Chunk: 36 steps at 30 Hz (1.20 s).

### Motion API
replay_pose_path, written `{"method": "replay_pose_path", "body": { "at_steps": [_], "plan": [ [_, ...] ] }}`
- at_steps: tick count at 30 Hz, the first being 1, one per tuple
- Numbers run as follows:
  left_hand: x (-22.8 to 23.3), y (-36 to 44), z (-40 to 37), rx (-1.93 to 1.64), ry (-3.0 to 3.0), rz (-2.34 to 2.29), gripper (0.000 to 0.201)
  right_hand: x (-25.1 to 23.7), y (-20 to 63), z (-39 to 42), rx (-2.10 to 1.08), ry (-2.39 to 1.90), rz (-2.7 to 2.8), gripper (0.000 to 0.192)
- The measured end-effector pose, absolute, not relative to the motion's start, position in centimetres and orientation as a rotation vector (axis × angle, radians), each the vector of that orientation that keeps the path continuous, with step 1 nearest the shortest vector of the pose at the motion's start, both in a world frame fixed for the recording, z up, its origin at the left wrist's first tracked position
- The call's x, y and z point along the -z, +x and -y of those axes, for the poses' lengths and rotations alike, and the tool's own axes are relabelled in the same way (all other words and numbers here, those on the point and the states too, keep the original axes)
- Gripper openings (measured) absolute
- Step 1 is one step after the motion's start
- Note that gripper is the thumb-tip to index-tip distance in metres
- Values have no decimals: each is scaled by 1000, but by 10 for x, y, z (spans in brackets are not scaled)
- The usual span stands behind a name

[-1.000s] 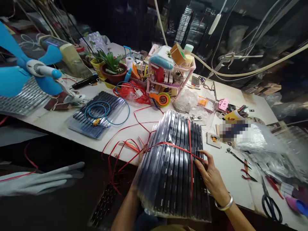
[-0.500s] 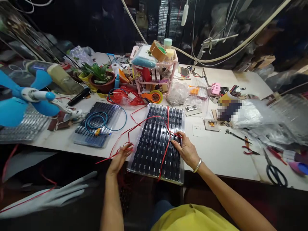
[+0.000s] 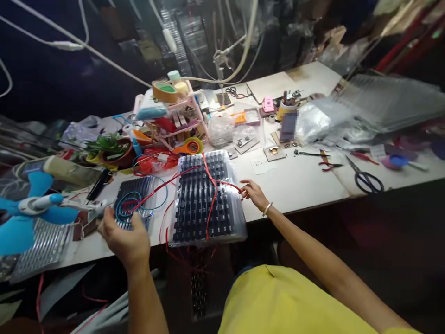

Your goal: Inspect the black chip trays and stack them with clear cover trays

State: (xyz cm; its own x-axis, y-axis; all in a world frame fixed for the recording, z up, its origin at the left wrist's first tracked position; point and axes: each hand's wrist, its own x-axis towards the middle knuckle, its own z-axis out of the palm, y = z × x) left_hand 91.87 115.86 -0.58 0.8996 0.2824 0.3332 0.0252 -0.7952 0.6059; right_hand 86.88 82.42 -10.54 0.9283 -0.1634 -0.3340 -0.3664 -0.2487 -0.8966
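**A:** Head view: how were the hands posed?

**B:** The left hand (image 3: pixel 125 236) was raised off the table, arm bent upward, fingers loosely curled; whether it gripped the red string (image 3: pixel 156 188) could not be told. The right arm reached forward, its right hand (image 3: pixel 253 194) pinching the string at the pack's right edge.

**A:** And the pack?

**B:** The wrapped stack of trays (image 3: pixel 205 199) lay flat between both hands, string crossed over it, overhanging the table (image 3: pixel 299 181) edge. A blue fan (image 3: pixel 31 208) stood left of the left hand.

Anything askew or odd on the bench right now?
Yes. The tray stack sticks out past the table front edge, and the red strap around it lies slack, with loose ends dangling below. Right hand touches the strap.
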Motion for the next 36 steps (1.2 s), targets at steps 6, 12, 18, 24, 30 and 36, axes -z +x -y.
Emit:
{"method": "replay_pose_path", "body": {
  "at_steps": [6,12,18,24,30,36],
  "plan": [
    [7,902,-1025,3,2592,917,51,153,835,-808,-234,-1798,-326,21],
    [47,901,-1011,212,2764,794,54,151,799,-805,-212,-1815,-235,26],
    [44,897,-1018,169,2750,739,54,85,793,-824,-54,-1745,-113,41],
    [41,892,-1018,156,2726,746,53,-9,808,-842,76,-1687,49,42],
    [42,890,-1020,62,2678,682,58,-15,831,-869,-2,-1781,227,40],
    [44,890,-1020,-28,2668,617,72,12,774,-859,-211,-1925,362,23]
  ]
}}
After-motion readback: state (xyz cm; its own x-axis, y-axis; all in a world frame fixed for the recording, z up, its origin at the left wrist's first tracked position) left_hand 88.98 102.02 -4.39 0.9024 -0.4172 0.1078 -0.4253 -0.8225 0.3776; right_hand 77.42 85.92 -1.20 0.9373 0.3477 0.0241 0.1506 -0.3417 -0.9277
